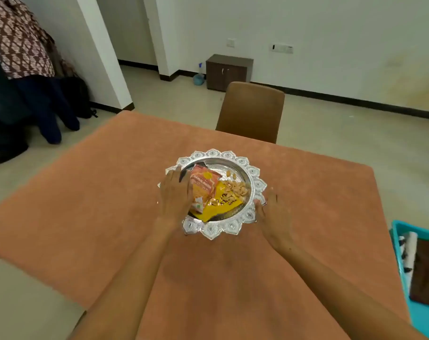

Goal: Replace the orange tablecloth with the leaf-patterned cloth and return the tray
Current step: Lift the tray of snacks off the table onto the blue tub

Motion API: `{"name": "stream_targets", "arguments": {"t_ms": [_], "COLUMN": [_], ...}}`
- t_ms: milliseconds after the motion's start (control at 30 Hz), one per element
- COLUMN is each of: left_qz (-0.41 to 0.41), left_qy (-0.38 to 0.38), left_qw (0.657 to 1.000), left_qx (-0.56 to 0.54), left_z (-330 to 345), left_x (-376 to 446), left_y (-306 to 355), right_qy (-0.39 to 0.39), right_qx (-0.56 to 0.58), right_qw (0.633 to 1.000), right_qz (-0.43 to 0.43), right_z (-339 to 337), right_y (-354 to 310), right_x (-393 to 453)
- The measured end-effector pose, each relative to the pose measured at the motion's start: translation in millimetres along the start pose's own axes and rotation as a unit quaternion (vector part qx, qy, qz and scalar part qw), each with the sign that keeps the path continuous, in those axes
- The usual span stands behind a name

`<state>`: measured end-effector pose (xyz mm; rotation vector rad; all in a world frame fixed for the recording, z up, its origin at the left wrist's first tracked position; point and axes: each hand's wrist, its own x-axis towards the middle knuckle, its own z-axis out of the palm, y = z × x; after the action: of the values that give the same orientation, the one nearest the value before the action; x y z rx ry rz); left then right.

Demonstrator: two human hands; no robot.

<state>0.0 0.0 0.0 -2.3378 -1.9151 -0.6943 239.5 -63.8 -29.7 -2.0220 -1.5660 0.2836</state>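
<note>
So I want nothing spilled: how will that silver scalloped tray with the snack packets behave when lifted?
The silver scalloped tray looks like rigid metal, so it should stay stiff. Its loose nuts and snack packets could slide if it tilts. Both hands, left hand and right hand, sit at opposite rims, favouring a level lift.

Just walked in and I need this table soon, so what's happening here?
A person has both hands on a silver tray sitting on the orange tablecloth. The left hand rests on its left rim, the right hand at its right rim; how firm either grip is, I cannot tell. Snack packets and loose snacks lie in it. The cloth is not yet swapped.
</note>
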Motion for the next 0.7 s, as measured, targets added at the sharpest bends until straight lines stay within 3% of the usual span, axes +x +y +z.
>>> {"name": "stream_targets", "arguments": {"t_ms": [333,700], "left_qz": [-0.137,-0.212], "left_qy": [-0.146,-0.097], "left_qw": [0.979,0.956], "left_qx": [-0.040,-0.180], "left_z": [14.0,-10.5], "left_x": [50.0,42.1], "left_y": [-42.3,-21.5], "right_qy": [-0.024,-0.011], "right_qx": [0.096,0.162], "right_qw": [0.995,0.982], "right_qz": [0.024,0.099], "right_z": [-6.8,-14.3], "right_y": [-9.4,-12.2], "right_x": [7.9,14.3]}}
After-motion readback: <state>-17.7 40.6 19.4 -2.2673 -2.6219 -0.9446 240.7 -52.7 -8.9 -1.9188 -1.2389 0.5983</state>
